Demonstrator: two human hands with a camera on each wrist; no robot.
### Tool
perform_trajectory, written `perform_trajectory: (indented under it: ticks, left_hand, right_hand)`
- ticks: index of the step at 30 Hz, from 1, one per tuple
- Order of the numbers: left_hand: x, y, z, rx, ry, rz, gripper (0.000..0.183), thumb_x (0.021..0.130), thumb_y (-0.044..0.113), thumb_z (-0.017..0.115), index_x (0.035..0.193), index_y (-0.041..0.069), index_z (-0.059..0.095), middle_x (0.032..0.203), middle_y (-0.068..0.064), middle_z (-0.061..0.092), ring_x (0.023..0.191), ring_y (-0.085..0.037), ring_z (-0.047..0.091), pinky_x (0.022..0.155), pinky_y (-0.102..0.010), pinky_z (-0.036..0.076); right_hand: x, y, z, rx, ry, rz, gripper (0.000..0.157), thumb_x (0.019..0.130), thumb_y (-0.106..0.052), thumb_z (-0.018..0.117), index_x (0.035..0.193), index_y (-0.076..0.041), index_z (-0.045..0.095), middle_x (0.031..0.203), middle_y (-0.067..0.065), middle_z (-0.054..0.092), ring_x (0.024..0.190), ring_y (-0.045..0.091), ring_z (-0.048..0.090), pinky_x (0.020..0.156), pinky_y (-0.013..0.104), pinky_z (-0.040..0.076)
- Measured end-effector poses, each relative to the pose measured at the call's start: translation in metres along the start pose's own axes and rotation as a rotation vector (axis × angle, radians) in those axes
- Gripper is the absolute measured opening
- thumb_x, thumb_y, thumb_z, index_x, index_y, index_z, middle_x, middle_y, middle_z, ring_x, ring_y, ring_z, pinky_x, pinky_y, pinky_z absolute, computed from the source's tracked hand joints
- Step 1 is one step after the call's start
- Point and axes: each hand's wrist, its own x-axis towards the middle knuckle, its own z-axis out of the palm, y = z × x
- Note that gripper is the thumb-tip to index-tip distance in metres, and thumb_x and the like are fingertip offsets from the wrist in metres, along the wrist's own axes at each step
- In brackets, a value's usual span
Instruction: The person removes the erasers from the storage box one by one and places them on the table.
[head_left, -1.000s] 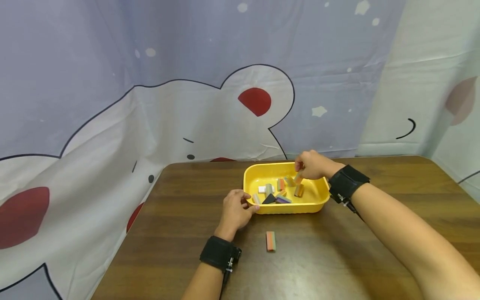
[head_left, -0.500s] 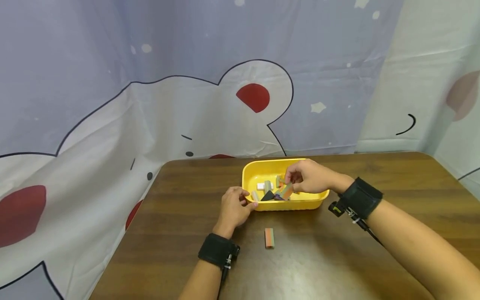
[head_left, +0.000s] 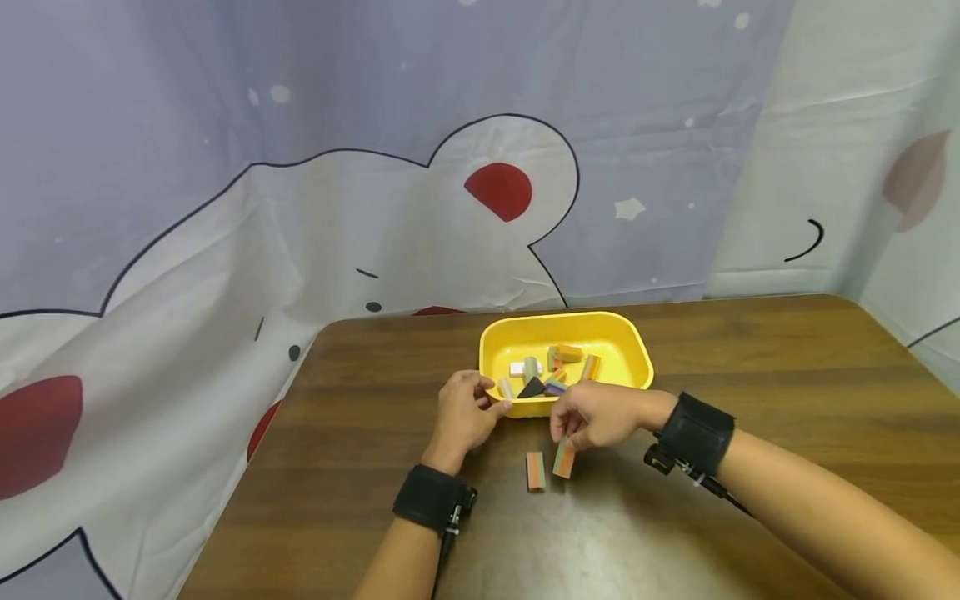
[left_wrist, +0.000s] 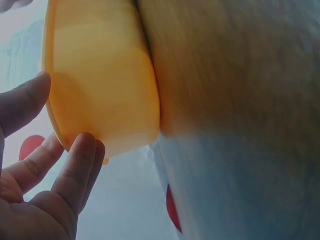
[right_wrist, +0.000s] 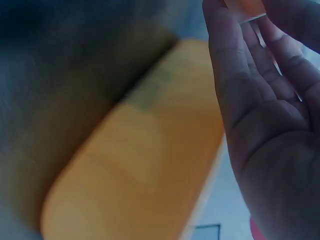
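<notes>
Over the desk (head_left: 345,467), the striped block (head_left: 564,461) pinched by the right hand (head_left: 602,414) has left the yellow tray (head_left: 618,358), which the left hand (head_left: 462,414) grips, best seen from left wrist.

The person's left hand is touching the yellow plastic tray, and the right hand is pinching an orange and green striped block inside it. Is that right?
Not quite. The head view shows the right hand pinching the orange and green block in front of the yellow plastic tray, not inside it. The left hand does touch the tray.
</notes>
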Motion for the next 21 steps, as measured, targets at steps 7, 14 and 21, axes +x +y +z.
perform_trajectory:
  ticks: [7,14,21]
  left_hand:
    - [-0.001,0.0,0.0,0.016,0.0,-0.007,0.034,0.081,0.019,0.081,0.103,-0.002,0.066,0.119,-0.015,0.055,0.1,-0.027,0.06,0.082,-0.031,0.056]
    - [-0.002,0.0,0.0,0.028,-0.008,0.002,0.035,0.081,0.02,0.081,0.104,-0.002,0.066,0.119,-0.016,0.055,0.098,-0.027,0.06,0.081,-0.032,0.056]
    - [0.0,0.002,-0.001,0.0,-0.008,-0.018,0.035,0.082,0.019,0.08,0.105,-0.002,0.066,0.122,-0.016,0.054,0.101,-0.027,0.06,0.084,-0.032,0.055]
  right_hand:
    - [0.007,0.008,0.02,0.051,-0.051,0.024,0.016,0.086,0.008,0.065,0.091,-0.007,0.068,0.087,-0.007,0.064,0.083,0.004,0.064,0.076,0.022,0.053]
    - [0.008,0.011,0.027,0.012,-0.015,0.013,0.015,0.086,0.007,0.065,0.091,-0.007,0.068,0.088,-0.008,0.064,0.084,0.004,0.063,0.078,0.023,0.053]
    - [0.011,0.013,0.027,-0.081,0.024,-0.007,0.016,0.085,0.006,0.067,0.09,-0.009,0.069,0.087,-0.007,0.066,0.084,0.004,0.063,0.078,0.024,0.054]
